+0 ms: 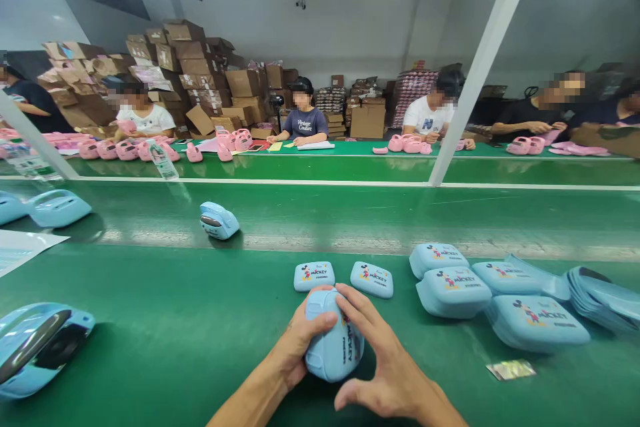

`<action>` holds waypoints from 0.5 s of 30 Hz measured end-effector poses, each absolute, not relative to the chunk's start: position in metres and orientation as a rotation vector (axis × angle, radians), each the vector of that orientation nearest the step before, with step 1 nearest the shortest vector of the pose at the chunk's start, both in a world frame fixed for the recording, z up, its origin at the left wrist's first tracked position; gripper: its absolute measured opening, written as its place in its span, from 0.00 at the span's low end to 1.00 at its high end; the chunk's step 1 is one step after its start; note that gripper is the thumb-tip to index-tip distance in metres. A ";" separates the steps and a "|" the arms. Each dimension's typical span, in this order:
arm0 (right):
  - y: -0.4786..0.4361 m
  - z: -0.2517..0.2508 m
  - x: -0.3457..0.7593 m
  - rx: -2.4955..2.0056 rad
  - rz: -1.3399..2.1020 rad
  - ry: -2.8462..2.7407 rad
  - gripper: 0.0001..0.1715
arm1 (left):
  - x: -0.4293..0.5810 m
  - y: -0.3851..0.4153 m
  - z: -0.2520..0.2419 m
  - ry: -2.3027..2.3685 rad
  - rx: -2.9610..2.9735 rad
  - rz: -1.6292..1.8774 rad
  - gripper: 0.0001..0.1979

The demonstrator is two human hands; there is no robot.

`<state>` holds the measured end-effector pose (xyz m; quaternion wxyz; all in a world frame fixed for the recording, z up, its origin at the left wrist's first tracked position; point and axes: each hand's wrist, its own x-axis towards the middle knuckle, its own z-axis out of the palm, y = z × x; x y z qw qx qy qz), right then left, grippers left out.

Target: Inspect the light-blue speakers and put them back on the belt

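Note:
A light blue plastic case with a Mickey print is held upright just above the green work surface. My left hand grips its left side, thumb across the front and fingers behind. On the right, my right hand touches the case's upper edge with its fingertips; its thumb is stretched out, away from the case. Beyond the hands lie two printed blue lids, a left lid and a right lid. My hands partly cover the case's print and its far side.
Stacks of printed blue lids and nested blue parts stand at right, near a small packet. Blue parts with dark panels lie at left, by a paper sheet. Another blue piece sits farther back. Co-workers handle pink shoes opposite.

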<state>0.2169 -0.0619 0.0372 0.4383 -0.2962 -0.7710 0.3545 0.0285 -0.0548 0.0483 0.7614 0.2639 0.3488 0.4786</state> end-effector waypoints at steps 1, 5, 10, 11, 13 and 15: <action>-0.063 0.037 0.216 -0.739 0.860 -1.940 0.64 | 0.029 -0.056 0.049 0.764 0.565 1.047 0.30; -0.063 0.035 0.214 -0.758 0.779 -1.953 0.64 | 0.032 -0.057 0.054 0.783 0.601 1.065 0.32; -0.062 0.037 0.218 -0.753 0.703 -2.023 0.65 | 0.031 -0.057 0.057 0.804 0.603 1.056 0.31; -0.061 0.037 0.219 -0.757 0.702 -2.029 0.65 | 0.031 -0.057 0.057 0.808 0.603 1.052 0.31; -0.061 0.038 0.221 -0.753 0.709 -2.027 0.64 | 0.030 -0.056 0.058 0.818 0.600 1.049 0.31; -0.061 0.038 0.222 -0.752 0.718 -2.029 0.63 | 0.031 -0.056 0.058 0.831 0.597 1.043 0.33</action>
